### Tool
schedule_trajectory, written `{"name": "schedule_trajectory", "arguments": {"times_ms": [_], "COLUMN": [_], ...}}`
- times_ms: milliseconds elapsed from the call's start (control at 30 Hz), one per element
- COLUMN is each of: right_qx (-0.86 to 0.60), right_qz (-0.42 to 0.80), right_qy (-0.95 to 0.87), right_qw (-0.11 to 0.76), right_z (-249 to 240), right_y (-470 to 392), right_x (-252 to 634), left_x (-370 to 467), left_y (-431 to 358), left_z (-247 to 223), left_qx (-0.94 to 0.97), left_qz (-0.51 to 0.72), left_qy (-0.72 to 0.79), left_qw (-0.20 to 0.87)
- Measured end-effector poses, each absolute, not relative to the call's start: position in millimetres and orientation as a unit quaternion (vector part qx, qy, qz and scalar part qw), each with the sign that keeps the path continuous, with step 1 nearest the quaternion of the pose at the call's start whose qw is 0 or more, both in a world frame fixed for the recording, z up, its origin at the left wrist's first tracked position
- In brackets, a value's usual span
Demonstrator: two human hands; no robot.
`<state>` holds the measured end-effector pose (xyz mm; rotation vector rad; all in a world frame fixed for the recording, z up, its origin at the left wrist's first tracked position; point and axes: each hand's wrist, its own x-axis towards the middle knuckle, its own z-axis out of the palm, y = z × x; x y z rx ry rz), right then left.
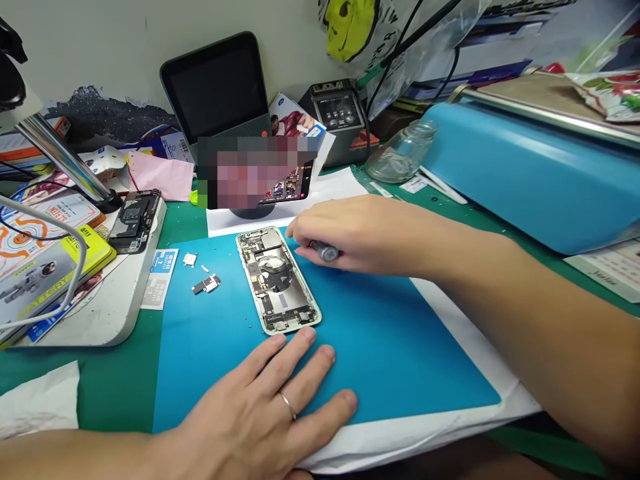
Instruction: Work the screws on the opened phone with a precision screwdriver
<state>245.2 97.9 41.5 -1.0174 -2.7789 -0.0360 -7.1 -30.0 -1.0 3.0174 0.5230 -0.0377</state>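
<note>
An opened phone with its inner parts showing lies on the blue mat. My left hand, with a ring on one finger, rests palm down with fingers spread, its fingertips at the phone's lower edge. Just right of the phone's top, my right hand is closed around a grey cylindrical tool; only the tool's end shows, and its tip is hidden. Left of the phone lie a small metal plate and a dark and silver bracket.
A white stand holds another opened phone and boxes at left. Behind the mat stand a lit phone, a dark screen and a glass jar. A large blue case fills the right; tissue lies front left.
</note>
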Motion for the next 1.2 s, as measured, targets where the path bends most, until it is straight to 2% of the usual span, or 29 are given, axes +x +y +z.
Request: {"name": "schedule_trajectory", "arguments": {"times_ms": [167,533,767,933,1067,1200], "right_qx": [-0.312,-0.355,-0.36,-0.49,-0.57,-0.561], "right_qz": [-0.045,0.05,-0.053,-0.136,-0.092,-0.062], "right_qy": [-0.948,-0.931,-0.93,-0.86,-0.815,-0.825], "right_qw": [0.054,0.075,0.051,0.032,-0.043,-0.038], "right_z": [35.0,16.4,26.7,36.0,35.2,35.8], "right_y": [97.3,101.6,100.1,95.6,95.5,96.8], "right_x": [245.6,250.0,244.0,239.8,239.2,240.8], "left_x": [-6.8,-6.0,-6.6,-6.5,-6.0,-6.8], "left_y": [-28.8,-27.9,-28.5,-26.9,-25.9,-26.3], "left_z": [-1.0,0.2,-0.2,0.3,1.3,0.8], "left_qx": [0.986,0.985,0.985,0.985,0.985,0.985], "left_qz": [-0.017,-0.031,-0.024,-0.01,-0.014,-0.022], "left_qy": [0.163,0.162,0.162,0.164,0.161,0.162], "left_qw": [0.035,0.045,0.054,0.056,0.062,0.059]}}
